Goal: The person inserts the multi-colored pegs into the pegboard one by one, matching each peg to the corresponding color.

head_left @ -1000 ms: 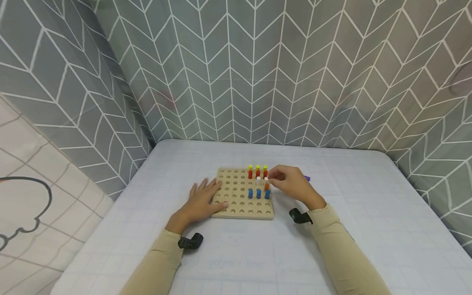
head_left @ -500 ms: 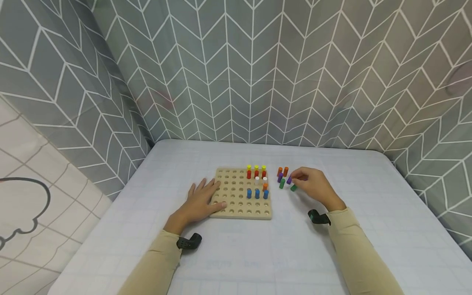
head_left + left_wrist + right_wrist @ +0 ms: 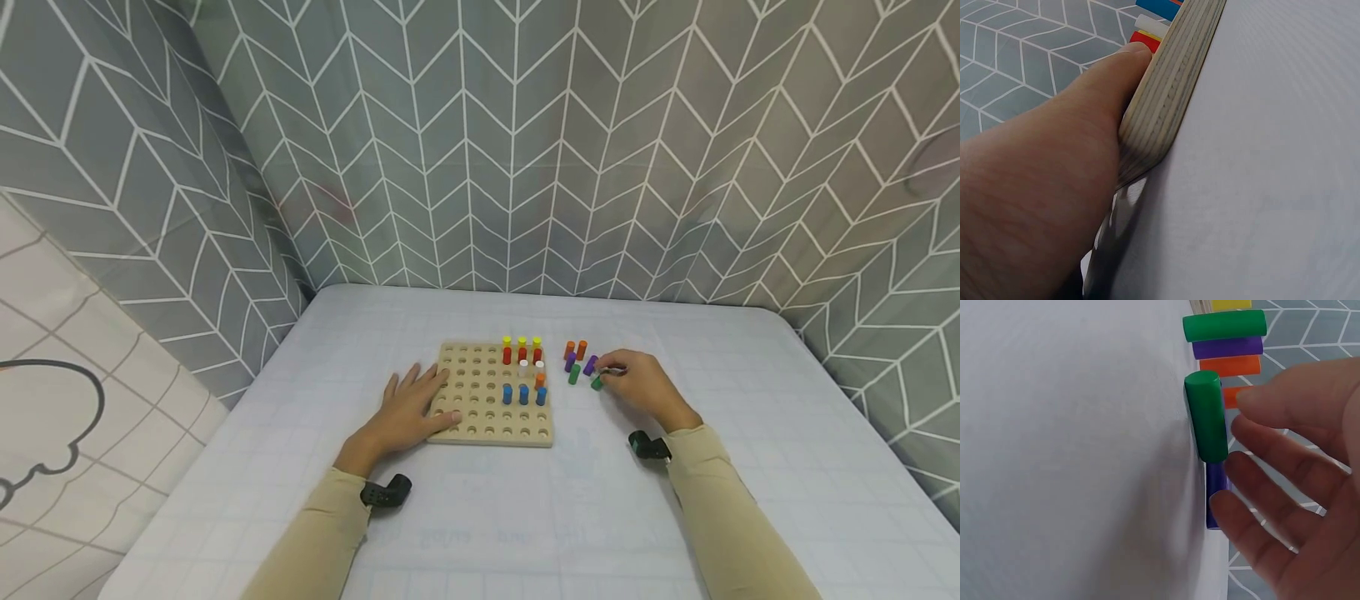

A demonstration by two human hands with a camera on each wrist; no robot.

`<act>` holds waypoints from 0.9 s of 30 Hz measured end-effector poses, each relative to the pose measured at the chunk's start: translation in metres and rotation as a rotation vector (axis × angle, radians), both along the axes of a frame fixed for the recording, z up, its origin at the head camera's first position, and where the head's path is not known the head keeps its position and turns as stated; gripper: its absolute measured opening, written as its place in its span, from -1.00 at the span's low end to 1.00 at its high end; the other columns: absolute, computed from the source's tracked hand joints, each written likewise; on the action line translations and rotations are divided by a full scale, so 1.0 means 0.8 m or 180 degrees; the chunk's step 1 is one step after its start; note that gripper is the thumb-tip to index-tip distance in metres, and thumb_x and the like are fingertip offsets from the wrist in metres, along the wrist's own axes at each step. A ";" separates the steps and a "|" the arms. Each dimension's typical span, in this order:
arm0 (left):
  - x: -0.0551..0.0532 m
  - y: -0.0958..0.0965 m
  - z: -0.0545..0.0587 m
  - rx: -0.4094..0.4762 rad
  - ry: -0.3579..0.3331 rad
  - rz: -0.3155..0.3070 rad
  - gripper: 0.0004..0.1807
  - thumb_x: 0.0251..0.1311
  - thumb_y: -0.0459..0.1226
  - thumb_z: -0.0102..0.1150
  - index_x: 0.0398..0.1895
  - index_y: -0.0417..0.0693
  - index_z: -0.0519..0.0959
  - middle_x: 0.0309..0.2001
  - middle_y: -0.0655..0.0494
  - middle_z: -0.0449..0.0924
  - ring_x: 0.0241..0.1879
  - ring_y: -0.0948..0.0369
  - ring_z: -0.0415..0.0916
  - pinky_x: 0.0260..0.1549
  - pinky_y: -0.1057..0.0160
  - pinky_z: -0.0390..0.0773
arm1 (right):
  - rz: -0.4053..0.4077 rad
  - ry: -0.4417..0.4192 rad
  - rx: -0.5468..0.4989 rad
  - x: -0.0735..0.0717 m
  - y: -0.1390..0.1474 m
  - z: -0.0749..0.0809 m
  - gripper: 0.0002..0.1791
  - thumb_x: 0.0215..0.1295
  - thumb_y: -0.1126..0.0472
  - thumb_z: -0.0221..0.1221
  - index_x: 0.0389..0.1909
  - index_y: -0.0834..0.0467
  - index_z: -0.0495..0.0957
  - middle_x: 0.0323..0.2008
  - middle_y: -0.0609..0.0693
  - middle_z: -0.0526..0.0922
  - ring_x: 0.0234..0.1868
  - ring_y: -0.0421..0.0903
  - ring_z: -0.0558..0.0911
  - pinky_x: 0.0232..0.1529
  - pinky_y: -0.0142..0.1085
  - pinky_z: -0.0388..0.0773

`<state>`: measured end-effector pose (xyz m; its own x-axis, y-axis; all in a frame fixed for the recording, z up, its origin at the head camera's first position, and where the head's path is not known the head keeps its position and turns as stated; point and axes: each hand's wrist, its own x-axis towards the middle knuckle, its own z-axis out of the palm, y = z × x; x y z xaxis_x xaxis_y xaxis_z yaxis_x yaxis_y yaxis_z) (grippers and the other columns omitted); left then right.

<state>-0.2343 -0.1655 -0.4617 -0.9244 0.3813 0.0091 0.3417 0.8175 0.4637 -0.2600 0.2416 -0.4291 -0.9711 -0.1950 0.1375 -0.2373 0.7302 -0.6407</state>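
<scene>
A wooden pegboard (image 3: 491, 429) lies on the table. My left hand (image 3: 401, 410) rests on its left edge with fingers spread; in the left wrist view the thumb (image 3: 1107, 78) lies along the board's thick side. Right of the board, my right hand (image 3: 637, 382) is by the loose pegs, fingers loosely bent. Its fingertips are right at a green peg (image 3: 1207, 419) and a purple peg (image 3: 1214, 497), with none gripped. Another green peg (image 3: 574, 374), another purple peg (image 3: 571, 361) and two orange pegs (image 3: 582, 349) lie beside them.
Pegs stand in the board's right columns: yellow (image 3: 522, 342) and red (image 3: 522, 356) at the back, then white (image 3: 523, 368), one orange (image 3: 540, 380) and a blue row (image 3: 523, 395). A patterned grey backdrop (image 3: 510, 167) rises behind the white table (image 3: 480, 517).
My right hand has left the white peg at the board's right edge and moved right to the loose pegs, lately shifting slightly toward me. The left hand stays in place.
</scene>
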 end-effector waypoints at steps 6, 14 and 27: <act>0.000 0.000 0.002 0.0001 0.0007 -0.0008 0.01 0.23 0.37 0.06 0.60 0.04 0.09 0.59 -0.04 -0.04 0.57 -0.12 -0.33 0.42 -0.27 -0.45 | 0.0097 -0.0029 0.0213 -0.001 0.000 -0.004 -0.86 0.25 0.39 0.28 -0.20 0.22 0.74 -0.07 0.18 0.70 0.01 0.14 0.62 0.09 0.09 0.54; -0.001 -0.001 0.001 -0.0020 -0.0010 0.0030 0.02 0.22 0.38 0.05 0.61 0.07 0.08 0.59 -0.02 -0.05 0.57 -0.08 -0.34 0.42 -0.25 -0.46 | 0.0192 0.0195 0.0422 -0.003 -0.002 -0.003 -0.85 0.21 0.44 0.31 -0.23 0.24 0.76 -0.16 0.16 0.73 -0.03 0.14 0.65 0.10 0.10 0.54; 0.000 0.000 0.000 -0.0031 -0.0027 0.0034 0.03 0.21 0.40 0.03 0.61 0.07 0.08 0.59 0.00 -0.06 0.58 -0.07 -0.35 0.43 -0.24 -0.47 | 0.0206 0.0075 0.0507 0.005 0.000 0.001 -0.86 0.27 0.38 0.30 -0.17 0.21 0.74 -0.20 0.07 0.73 -0.14 0.02 0.64 0.05 0.06 0.58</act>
<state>-0.2344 -0.1656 -0.4615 -0.9285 0.3714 -0.0024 0.3290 0.8255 0.4586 -0.2558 0.2416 -0.4286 -0.9527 -0.2782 0.1226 -0.3008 0.8047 -0.5118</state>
